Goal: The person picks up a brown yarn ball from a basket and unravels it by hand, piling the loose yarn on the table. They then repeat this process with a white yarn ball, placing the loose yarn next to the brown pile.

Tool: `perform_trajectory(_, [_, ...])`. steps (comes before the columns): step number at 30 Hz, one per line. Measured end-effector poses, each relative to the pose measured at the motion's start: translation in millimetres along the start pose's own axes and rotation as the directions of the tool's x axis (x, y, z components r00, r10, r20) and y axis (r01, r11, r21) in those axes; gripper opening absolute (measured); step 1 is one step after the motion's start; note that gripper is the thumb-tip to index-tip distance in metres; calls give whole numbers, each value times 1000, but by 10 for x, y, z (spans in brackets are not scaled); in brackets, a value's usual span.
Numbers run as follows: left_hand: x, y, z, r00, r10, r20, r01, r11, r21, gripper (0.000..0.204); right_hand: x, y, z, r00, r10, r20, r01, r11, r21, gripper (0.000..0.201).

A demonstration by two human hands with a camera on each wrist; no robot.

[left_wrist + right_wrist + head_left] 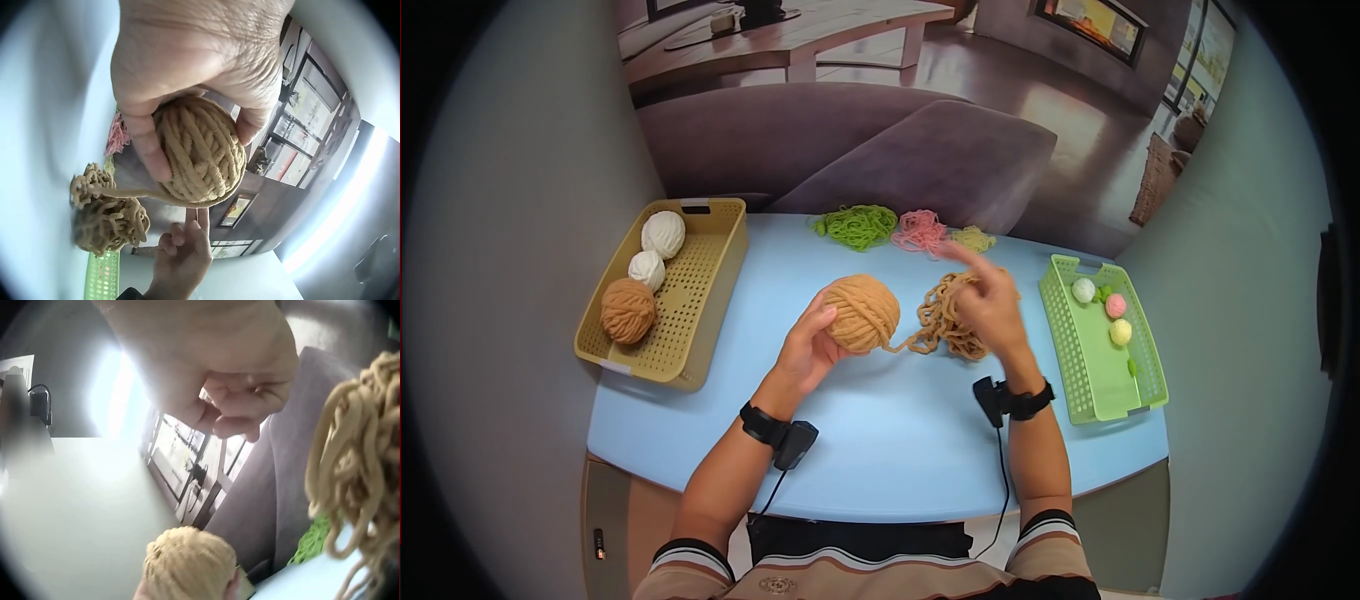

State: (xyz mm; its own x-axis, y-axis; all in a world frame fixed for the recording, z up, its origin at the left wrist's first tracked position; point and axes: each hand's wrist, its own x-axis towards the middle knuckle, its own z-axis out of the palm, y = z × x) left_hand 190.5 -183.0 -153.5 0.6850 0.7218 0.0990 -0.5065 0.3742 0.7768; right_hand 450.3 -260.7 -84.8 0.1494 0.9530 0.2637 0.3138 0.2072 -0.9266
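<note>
My left hand point(804, 352) grips a large tan yarn ball point(862, 314), fingers and thumb spread around its sides. A thick strand point(134, 194) leads from the ball to a loose heap of tan yarn point(940, 322) on the table. My right hand point(994, 308) hovers at the right of that heap, overlapping it in the head view, with no yarn in its fingers. Its index finger point(968, 258) points out while other fingers are curled in, as the left wrist view also shows. The right wrist view catches the loose tan loops point(350, 456) beside the hand.
A tan basket point(722, 270) at left holds two white yarn balls point(663, 235) and a brown one point(629, 311). The green basket point(1100, 400) at right contains several small balls. Green point(860, 228), pink point(919, 232) and yellow yarn point(974, 239) lie along the table's back edge.
</note>
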Motion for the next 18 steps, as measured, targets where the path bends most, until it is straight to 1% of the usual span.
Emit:
perform_trajectory(2, [-2, -2, 0, 1000, 21, -3, -21, 1000, -21, 68, -51, 94, 313, 992, -79, 100, 85, 995, -49, 56])
perform_trajectory(5, [-1, 11, 18, 996, 77, -53, -79, 996, -43, 70, -159, 55, 609, 970, 21, 243, 34, 975, -219, 60])
perform_trajectory(7, [-7, 37, 57, 986, 123, -111, -129, 991, -44, 72, -207, -9, 692, 946, 79, 314, 40, 934, -355, 61])
perform_trajectory(8, [-5, 45, 49, 986, 129, -109, -133, 991, -31, 73, -226, -30, 717, 933, 108, 344, 52, 904, -425, 62])
perform_trajectory(9, [-4, 55, 26, 985, 135, -108, -138, 990, -18, 73, -252, -16, 746, 948, 85, 307, 50, 913, -405, 44])
perform_trajectory(11, [3, 46, -8, 986, 139, -93, -141, 990, -23, 74, -235, -64, 706, 923, 127, 362, 14, 931, -364, 34])
perform_trajectory(12, [10, 24, -22, 988, 135, -78, -138, 990, -41, 74, -232, -101, 691, 909, 148, 390, -6, 939, -344, 33])
perform_trajectory(13, [16, 6, -33, 990, 130, -61, -134, 989, -59, 75, -241, -149, 695, 907, 121, 404, 14, 948, -317, 32])
perform_trajectory(15, [-1, -31, -45, 995, 100, -23, -100, 995, -1, 78, -289, -247, 706, 903, 68, 425, 50, 964, -260, 32])
perform_trajectory(16, [-5, -31, -24, 997, 83, -3, -83, 996, 29, 80, -308, -267, 704, 896, 25, 442, 69, 978, -195, 31])
perform_trajectory(18, [-30, -4, 37, 1000, 7, -1, -7, 997, 81, 83, -342, -300, 686, 881, -63, 468, 103, 993, -60, 29])
